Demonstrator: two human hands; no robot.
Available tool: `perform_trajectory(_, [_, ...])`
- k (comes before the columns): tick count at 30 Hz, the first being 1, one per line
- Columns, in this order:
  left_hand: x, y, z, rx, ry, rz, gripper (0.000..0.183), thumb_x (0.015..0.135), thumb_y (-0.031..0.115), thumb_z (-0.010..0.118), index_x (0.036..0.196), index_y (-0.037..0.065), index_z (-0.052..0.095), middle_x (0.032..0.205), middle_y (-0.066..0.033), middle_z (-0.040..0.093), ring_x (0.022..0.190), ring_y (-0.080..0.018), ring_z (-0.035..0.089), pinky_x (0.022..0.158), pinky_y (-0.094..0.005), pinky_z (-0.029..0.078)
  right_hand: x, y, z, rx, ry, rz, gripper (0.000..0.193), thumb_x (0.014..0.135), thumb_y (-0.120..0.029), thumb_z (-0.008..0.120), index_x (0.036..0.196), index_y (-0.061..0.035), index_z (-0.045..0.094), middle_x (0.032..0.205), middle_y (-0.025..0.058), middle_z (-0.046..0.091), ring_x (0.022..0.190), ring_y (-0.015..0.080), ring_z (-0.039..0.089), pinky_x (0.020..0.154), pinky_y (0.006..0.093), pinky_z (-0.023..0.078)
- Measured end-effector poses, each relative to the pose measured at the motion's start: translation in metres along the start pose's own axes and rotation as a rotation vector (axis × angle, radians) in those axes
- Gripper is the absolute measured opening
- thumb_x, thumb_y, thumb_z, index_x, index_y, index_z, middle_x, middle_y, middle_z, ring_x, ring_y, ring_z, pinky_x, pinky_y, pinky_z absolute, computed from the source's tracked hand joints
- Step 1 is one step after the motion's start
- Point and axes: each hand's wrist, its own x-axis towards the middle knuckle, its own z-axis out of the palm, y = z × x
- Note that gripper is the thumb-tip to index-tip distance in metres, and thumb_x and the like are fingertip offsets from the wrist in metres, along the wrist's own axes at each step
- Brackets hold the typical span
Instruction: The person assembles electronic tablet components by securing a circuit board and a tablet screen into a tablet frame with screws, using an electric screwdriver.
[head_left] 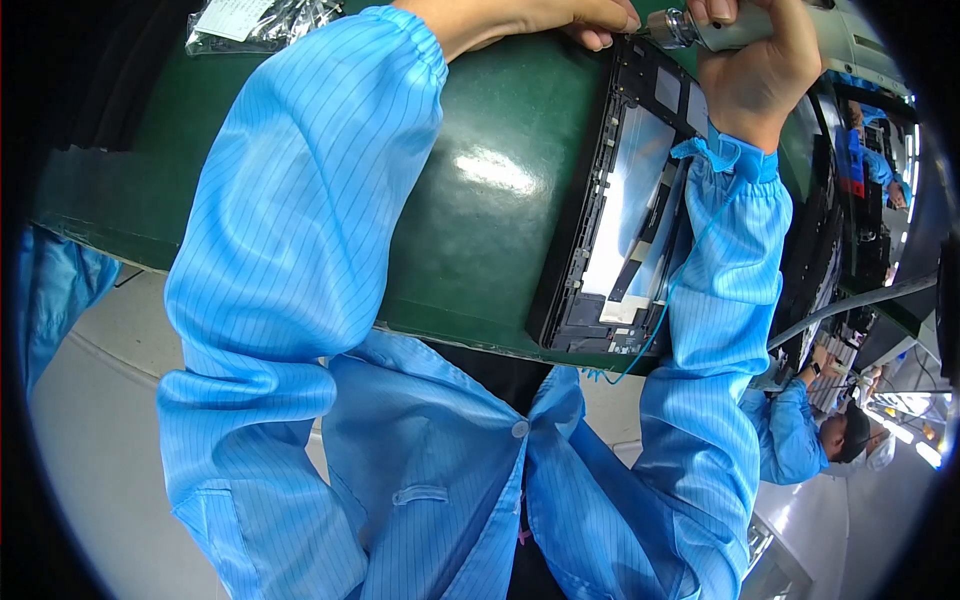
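Observation:
An opened black electronic device (625, 200), with a flat silver panel and black strips inside, lies at a slant on the green table. At its far end my right hand (755, 50) is wrapped round a pale electric screwdriver (830, 35), whose metal and clear nose points left. My left hand (595, 20) is beside that nose, over the device's far corner, with thumb and fingertips drawn together. Whatever those fingertips may hold is too small to make out. A blue wrist strap (735, 155) with a thin teal cord circles my right wrist.
Clear bags of small parts (262, 22) lie at the table's far left. The green table (480, 230) ends just before my body. Dark parts stand stacked right of my right arm, near a grey cable (850, 305). A co-worker in blue (795, 430) is at the right.

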Motion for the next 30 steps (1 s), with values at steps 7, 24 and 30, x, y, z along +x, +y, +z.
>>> perform_trajectory(7, [0.001,0.003,-0.001,0.013,0.005,-0.029,0.015,0.086,0.003,0.068,0.092,-0.009,0.072,0.076,-0.0102,0.069,0.063,-0.0124,0.061,0.060,-0.0244,0.051,0.001,0.001,0.001,-0.016,-0.003,-0.016,0.021,0.085,-0.006,0.050,0.106,-0.0004,0.052,0.094,0.0142,0.059,0.053,0.0100,0.046,0.050,0.0257,0.042])
perform_trajectory(24, [-0.006,0.008,-0.001,0.021,0.011,-0.032,0.014,0.087,0.003,0.067,0.094,-0.009,0.072,0.079,-0.0094,0.069,0.064,-0.0114,0.061,0.060,-0.0240,0.051,0.001,0.001,0.006,-0.023,-0.059,0.003,0.010,0.086,-0.004,0.049,0.095,-0.0012,0.054,0.088,0.0118,0.061,0.053,0.0092,0.046,0.048,0.0248,0.040])
perform_trajectory(30, [-0.003,0.003,0.002,0.022,0.010,-0.035,0.013,0.087,0.003,0.067,0.093,-0.008,0.072,0.076,-0.0083,0.068,0.063,-0.0109,0.060,0.060,-0.0237,0.050,0.000,0.001,0.004,-0.059,-0.056,-0.003,0.007,0.087,-0.004,0.051,0.092,-0.0008,0.054,0.085,0.0122,0.061,0.052,0.0102,0.047,0.047,0.0258,0.042])
